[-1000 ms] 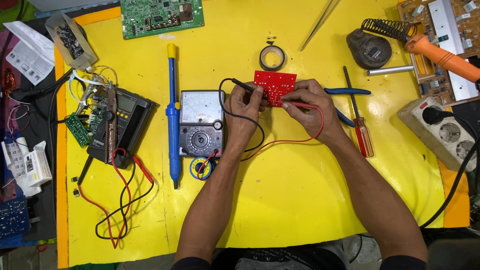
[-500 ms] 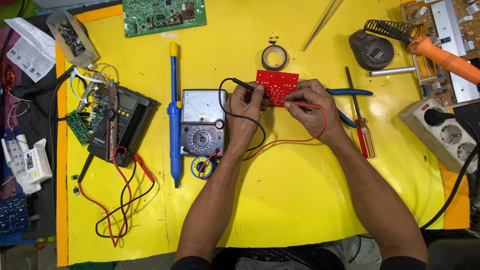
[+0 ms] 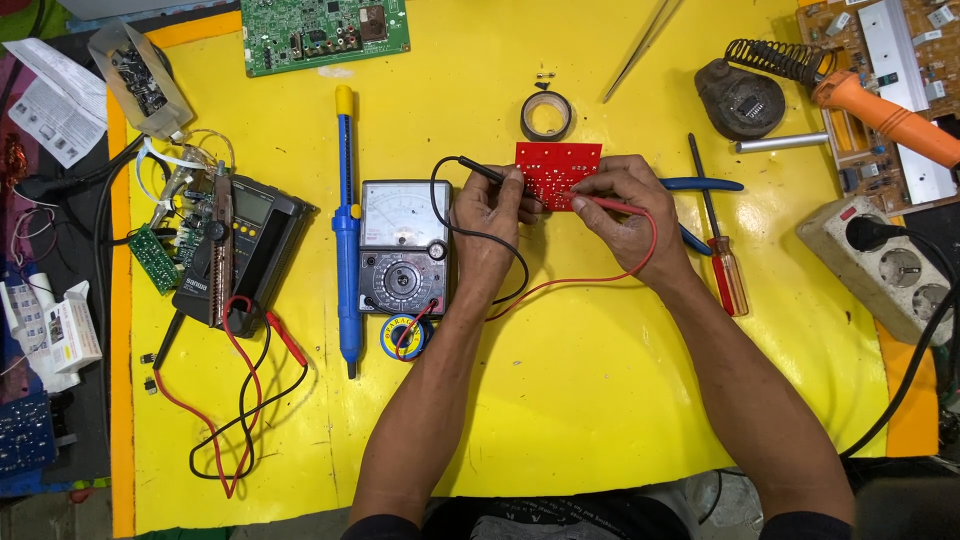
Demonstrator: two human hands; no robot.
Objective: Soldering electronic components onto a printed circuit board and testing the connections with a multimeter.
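**Probing the red board, slip risk**

Yellow surface crowded, analog meter just left of the hands. Red circuit board loose, so could skate under probe pressure and bridge pads. Left hand fingers pinched shut on black probe; right hand pinching red probe, both tips on the board.

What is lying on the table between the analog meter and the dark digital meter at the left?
In the head view, a blue desoldering pump lies lengthwise between the analog meter and the dark digital meter.
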